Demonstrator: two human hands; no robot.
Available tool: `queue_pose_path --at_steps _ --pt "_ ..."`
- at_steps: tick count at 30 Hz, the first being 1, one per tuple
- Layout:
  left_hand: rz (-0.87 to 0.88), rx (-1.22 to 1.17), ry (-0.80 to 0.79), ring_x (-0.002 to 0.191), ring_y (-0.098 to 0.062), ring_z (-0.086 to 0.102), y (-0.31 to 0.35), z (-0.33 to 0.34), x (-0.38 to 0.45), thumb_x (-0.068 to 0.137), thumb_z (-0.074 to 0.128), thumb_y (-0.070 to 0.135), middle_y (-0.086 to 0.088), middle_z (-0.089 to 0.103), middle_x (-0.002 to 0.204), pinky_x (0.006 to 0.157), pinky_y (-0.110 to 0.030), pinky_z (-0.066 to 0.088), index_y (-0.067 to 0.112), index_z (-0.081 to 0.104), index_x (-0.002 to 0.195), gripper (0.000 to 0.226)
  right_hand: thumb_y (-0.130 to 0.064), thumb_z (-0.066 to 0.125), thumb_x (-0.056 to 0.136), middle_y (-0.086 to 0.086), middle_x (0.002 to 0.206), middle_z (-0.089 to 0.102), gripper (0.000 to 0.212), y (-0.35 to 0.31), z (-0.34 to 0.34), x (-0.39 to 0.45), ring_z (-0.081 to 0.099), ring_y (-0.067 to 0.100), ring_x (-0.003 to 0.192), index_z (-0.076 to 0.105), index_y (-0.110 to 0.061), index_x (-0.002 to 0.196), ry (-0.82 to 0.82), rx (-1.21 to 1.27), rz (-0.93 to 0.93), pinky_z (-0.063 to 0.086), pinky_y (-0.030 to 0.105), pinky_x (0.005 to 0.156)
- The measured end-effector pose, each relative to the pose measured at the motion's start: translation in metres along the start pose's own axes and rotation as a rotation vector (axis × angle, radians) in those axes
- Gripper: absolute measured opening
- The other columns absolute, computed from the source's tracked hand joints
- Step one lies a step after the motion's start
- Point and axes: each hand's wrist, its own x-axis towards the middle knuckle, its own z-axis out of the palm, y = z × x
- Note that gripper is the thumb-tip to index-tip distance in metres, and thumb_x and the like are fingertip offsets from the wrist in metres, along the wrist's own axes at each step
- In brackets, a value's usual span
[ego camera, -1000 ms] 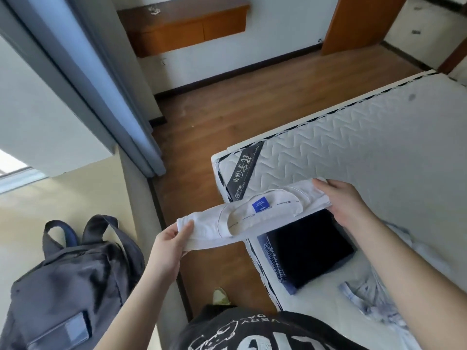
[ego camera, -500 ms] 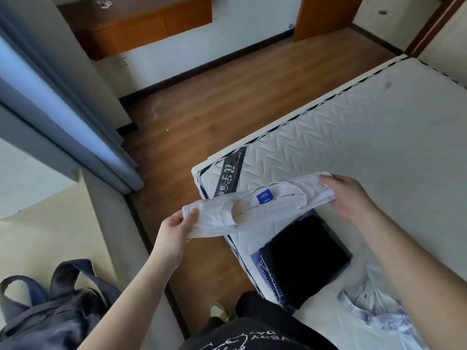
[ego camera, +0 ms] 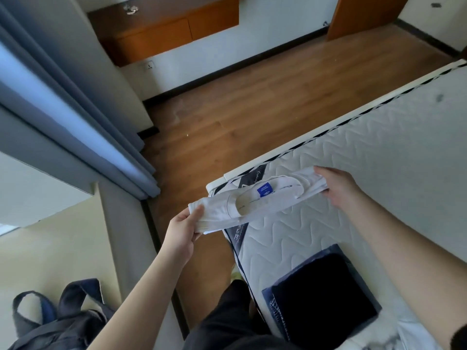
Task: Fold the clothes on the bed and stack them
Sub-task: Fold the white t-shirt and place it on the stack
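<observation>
A folded white shirt (ego camera: 255,205) with a blue neck label hangs stretched between my hands above the near corner of the bed (ego camera: 379,157). My left hand (ego camera: 182,231) grips its left end, thumb on top. Its right end is held by my right hand (ego camera: 336,190), fingers curled under the cloth. On the mattress below lies a folded black garment (ego camera: 326,299) stacked on a folded blue one (ego camera: 274,309). A crumpled white and grey cloth (ego camera: 386,342) shows at the bottom edge, mostly cut off by my right arm.
A dark backpack (ego camera: 58,322) sits on the sill at lower left. Grey curtains (ego camera: 75,117) hang at left. Wooden floor (ego camera: 252,102) runs between bed and wall, with a wall-mounted wooden cabinet (ego camera: 166,34) at the back.
Both hands have carried the white shirt a little farther from me and to the right, over the mattress corner. The camera has tilted, so the stack appears lower in view.
</observation>
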Motion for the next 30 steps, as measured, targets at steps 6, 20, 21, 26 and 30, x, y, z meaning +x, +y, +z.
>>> queue_pose_path --at_steps 6,20,21,26,30 --pt "-0.029 -0.071 0.078 0.087 -0.018 0.071 0.043 0.008 0.076 0.09 0.068 0.022 -0.005 0.075 0.097 0.075 -0.029 0.056 0.01 0.072 0.101 0.017 -0.016 0.062 0.09 0.008 0.102 0.059 0.035 -0.048 0.068 0.062 0.059 0.018 0.078 0.061 -0.002 0.122 -0.044 -0.106 -0.042 0.052 0.025 0.065" --pt "-0.26 0.012 0.203 0.071 -0.013 0.073 -0.028 0.055 0.189 0.09 0.069 0.021 0.002 0.076 0.082 0.063 -0.026 0.055 0.016 0.068 0.097 0.009 -0.019 0.064 0.092 0.014 0.098 0.064 0.013 -0.005 0.063 0.186 0.062 0.023 0.084 0.065 -0.007 0.097 0.02 -0.269 0.081 0.05 0.03 0.071" --pt "-0.301 0.025 0.196 0.07 -0.013 0.073 -0.048 0.058 0.187 0.09 0.069 0.021 0.003 0.076 0.08 0.064 -0.027 0.055 0.016 0.068 0.098 0.009 -0.019 0.064 0.092 0.015 0.099 0.064 0.015 0.012 0.054 0.192 0.062 0.025 0.087 0.065 -0.006 0.099 0.034 -0.283 0.113 0.05 0.031 0.071" --pt "-0.467 0.12 0.185 0.071 -0.016 0.074 -0.138 0.069 0.172 0.091 0.068 0.022 0.001 0.076 0.08 0.064 -0.028 0.054 0.015 0.069 0.098 0.01 -0.013 0.061 0.093 0.019 0.1 0.065 0.025 0.098 0.004 0.204 0.063 0.03 0.087 0.065 0.0 0.114 0.062 -0.329 0.178 0.054 0.037 0.075" --pt "-0.491 0.177 0.182 0.081 -0.024 0.072 -0.186 0.072 0.157 0.092 0.066 0.023 -0.006 0.076 0.089 0.07 -0.034 0.059 0.015 0.07 0.096 0.009 -0.021 0.063 0.093 0.016 0.1 0.066 0.026 0.143 -0.029 0.202 0.064 0.034 0.094 0.068 -0.003 0.112 0.088 -0.418 0.167 0.055 0.046 0.089"
